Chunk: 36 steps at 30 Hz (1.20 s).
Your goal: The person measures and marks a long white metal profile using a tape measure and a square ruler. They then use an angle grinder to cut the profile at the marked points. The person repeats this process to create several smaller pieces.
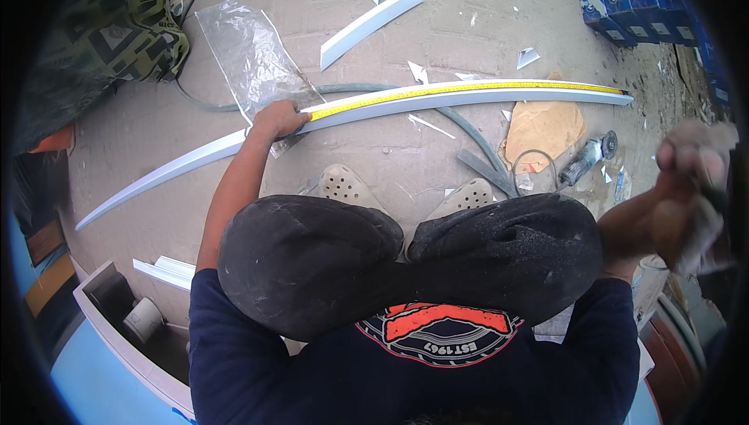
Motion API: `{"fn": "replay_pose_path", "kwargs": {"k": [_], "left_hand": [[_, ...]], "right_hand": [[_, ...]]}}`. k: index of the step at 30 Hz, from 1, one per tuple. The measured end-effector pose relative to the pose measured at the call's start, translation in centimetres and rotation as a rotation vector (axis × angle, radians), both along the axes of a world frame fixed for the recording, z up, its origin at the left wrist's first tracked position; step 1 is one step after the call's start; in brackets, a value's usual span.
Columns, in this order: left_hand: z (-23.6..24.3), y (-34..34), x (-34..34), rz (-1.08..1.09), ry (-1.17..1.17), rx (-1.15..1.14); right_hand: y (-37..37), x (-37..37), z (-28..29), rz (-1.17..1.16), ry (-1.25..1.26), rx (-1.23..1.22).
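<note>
A long white trim strip (179,160), bowed by the lens, lies across the floor in front of my knees. Along its right part runs a yellow tape measure blade (437,93), its far end near the strip's right tip. My left hand (279,119) is closed round the tape measure at the blade's near end and presses it against the strip; its case is mostly hidden under my fingers. Out at the right edge, raised off the floor, my right hand (690,191) is smeared by motion. Whether it holds anything does not show clearly.
A grinder (587,161) lies beside brown cardboard (546,129) at right. White offcuts (370,29) and a clear plastic sleeve (253,54) lie beyond the strip; a green hose (472,132) passes under it. Blue boxes (636,0) stand far right, a patterned bundle (117,27) far left.
</note>
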<state>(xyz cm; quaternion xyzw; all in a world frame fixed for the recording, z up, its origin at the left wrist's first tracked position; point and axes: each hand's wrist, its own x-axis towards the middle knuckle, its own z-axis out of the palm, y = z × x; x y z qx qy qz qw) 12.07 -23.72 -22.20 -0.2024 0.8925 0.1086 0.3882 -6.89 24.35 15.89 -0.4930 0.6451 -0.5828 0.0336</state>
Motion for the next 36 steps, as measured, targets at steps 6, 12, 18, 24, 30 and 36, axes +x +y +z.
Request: {"fn": "replay_pose_path", "kwargs": {"k": [6, 12, 18, 24, 30, 36], "left_hand": [[3.2, 2.2, -0.2, 0.036, 0.02, -0.03], [3.3, 3.6, 2.4, 0.098, 0.174, -0.059], [2.6, 3.6, 2.0, 0.048, 0.184, -0.065], [2.6, 3.5, 2.2, 0.028, 0.2, -0.068], [2.9, 3.6, 2.4, 0.028, 0.209, -0.076], [3.2, 3.8, 2.9, 0.039, 0.257, -0.082]], "right_hand": [[-4.9, -6.4, -28.7, -0.295, -0.599, 0.617], [-6.2, -2.1, -38.5, -0.333, -0.272, 0.66], [-5.1, -1.6, -40.0, -0.309, -0.217, 0.65], [-4.9, -1.1, -40.6, -0.365, -0.228, 0.623], [-4.8, -0.9, -40.7, -0.346, -0.243, 0.603], [-5.2, -1.0, -40.8, -0.341, -0.166, 0.58]]}}
